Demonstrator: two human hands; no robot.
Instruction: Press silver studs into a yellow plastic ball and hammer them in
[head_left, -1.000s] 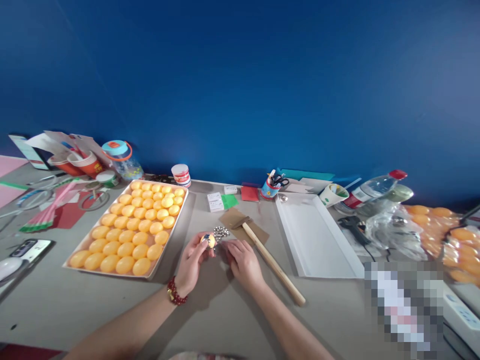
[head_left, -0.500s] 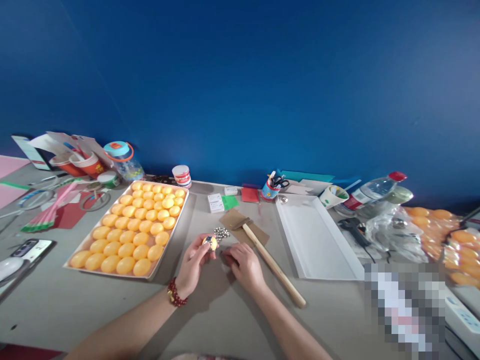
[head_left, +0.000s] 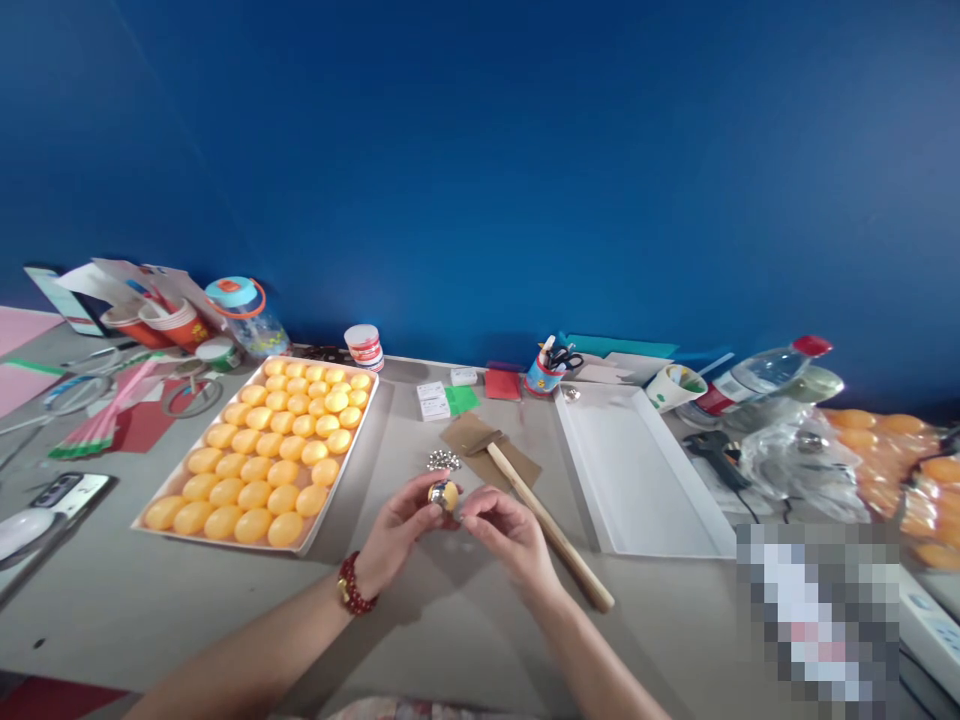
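My left hand, a red bead bracelet at its wrist, holds a small yellow egg-shaped capsule between its fingertips, just above the grey table. My right hand is pinched right beside the capsule, its fingertips at the capsule's right side; what they hold is too small to name. A little pile of small silver beads lies on the table just beyond both hands. To the left stands a white tray filled with several rows of yellow capsules.
A wooden mallet lies on brown paper to the right of my hands. An empty white tray sits further right, with a water bottle, bags of orange capsules and a glue gun behind. Cups, a jar and a phone crowd the left.
Both hands have lifted off the table and come together. My right hand moved from resting near the beads up to the capsule, which now sits slightly right of where it was.
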